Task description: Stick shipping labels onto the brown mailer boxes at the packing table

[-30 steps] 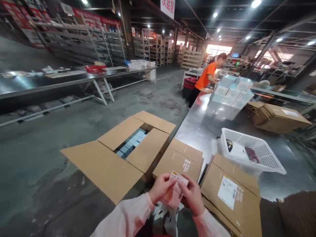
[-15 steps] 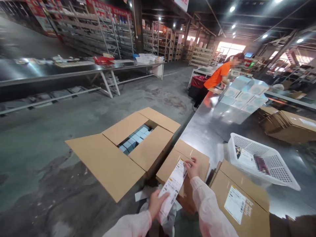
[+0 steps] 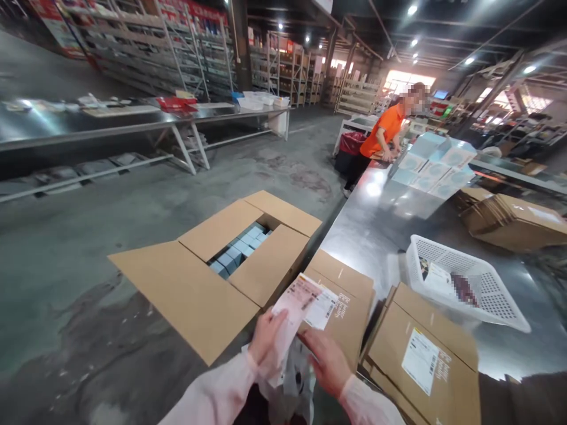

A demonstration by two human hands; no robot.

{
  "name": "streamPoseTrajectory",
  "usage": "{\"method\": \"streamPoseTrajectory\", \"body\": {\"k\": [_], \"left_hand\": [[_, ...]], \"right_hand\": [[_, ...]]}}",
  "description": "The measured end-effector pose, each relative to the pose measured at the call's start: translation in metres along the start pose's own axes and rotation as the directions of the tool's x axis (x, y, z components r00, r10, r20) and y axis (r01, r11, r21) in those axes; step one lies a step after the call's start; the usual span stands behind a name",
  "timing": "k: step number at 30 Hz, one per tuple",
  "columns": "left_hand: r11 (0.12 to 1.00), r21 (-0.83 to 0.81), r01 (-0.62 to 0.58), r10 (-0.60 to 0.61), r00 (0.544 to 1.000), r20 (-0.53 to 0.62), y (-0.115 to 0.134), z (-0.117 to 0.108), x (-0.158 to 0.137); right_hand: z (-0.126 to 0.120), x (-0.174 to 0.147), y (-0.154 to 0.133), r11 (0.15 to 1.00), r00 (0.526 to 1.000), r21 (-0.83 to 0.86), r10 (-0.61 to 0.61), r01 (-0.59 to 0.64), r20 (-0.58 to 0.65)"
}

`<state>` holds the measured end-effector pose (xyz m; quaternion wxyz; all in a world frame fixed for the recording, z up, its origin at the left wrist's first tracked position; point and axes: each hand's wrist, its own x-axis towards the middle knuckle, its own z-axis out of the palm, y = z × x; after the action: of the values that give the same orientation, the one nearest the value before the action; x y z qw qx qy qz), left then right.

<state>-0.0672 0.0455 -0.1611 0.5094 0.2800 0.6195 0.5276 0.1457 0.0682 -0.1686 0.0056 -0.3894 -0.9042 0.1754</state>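
My left hand (image 3: 264, 336) grips the lower part of a long pinkish label backing strip (image 3: 296, 304) that rises over a closed cardboard box (image 3: 349, 295). A white shipping label (image 3: 322, 307) lies stuck on that box's top beside the strip. My right hand (image 3: 325, 359) hovers palm down just below the strip and holds nothing that I can see. Both arms wear pale pink sleeves. Crumpled paper or plastic (image 3: 292, 378) hangs beneath my hands.
An open carton (image 3: 195, 295) of small blue boxes (image 3: 237, 251) stands left. A second labelled box (image 3: 420, 354) and a white basket (image 3: 465, 283) sit on the steel table (image 3: 376, 218). A person in orange (image 3: 381, 139) works at the far end beside stacked pale boxes (image 3: 434, 165).
The white label left the strip and now lies on the box top. My right hand pulled back from the box toward me; my left hand raised the pinkish strip.
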Motion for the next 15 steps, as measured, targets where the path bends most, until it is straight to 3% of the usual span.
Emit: {"method": "streamPoseTrajectory", "body": {"k": [1, 2, 3, 4, 5, 10, 12, 14, 15], "left_hand": [[0.998, 0.053, -0.032, 0.033, 0.999, -0.008, 0.002, 0.007, 0.016], [0.994, 0.100, -0.051, 0.053, 0.999, -0.015, 0.002, 0.014, 0.030], [0.987, 0.149, -0.065, 0.069, 0.997, -0.019, 0.000, 0.022, 0.042], [0.978, 0.194, -0.073, 0.078, 0.997, -0.021, -0.002, 0.029, 0.052], [0.969, 0.234, -0.078, 0.085, 0.996, -0.020, -0.004, 0.035, 0.059], [0.929, 0.348, -0.124, 0.132, 0.991, 0.000, 0.005, 0.042, 0.061], [0.920, 0.348, -0.178, 0.182, 0.983, 0.024, 0.017, 0.040, 0.049], [0.951, 0.233, -0.203, 0.187, 0.978, 0.088, 0.032, 0.042, 0.031], [0.977, 0.137, -0.163, 0.145, 0.981, 0.133, 0.039, 0.044, 0.020]], "right_hand": [[-0.008, -0.009, 0.005, 0.970, 0.972, -0.066, 0.230, -0.233, -0.047], [-0.017, -0.015, 0.012, 0.875, 0.883, -0.126, 0.457, -0.468, -0.107], [-0.026, -0.019, 0.019, 0.747, 0.764, -0.162, 0.623, -0.644, -0.165], [-0.034, -0.021, 0.025, 0.645, 0.669, -0.177, 0.716, -0.743, -0.199], [-0.040, -0.022, 0.029, 0.596, 0.621, -0.177, 0.755, -0.783, -0.208], [-0.035, -0.023, 0.027, 0.589, 0.593, -0.100, 0.767, -0.802, -0.244], [-0.029, -0.025, 0.026, 0.634, 0.578, 0.132, 0.758, -0.762, -0.303], [-0.030, -0.037, 0.034, 0.640, 0.518, 0.561, 0.763, -0.525, -0.386], [-0.035, -0.049, 0.041, 0.584, 0.460, 0.735, 0.788, -0.346, -0.409]]}}
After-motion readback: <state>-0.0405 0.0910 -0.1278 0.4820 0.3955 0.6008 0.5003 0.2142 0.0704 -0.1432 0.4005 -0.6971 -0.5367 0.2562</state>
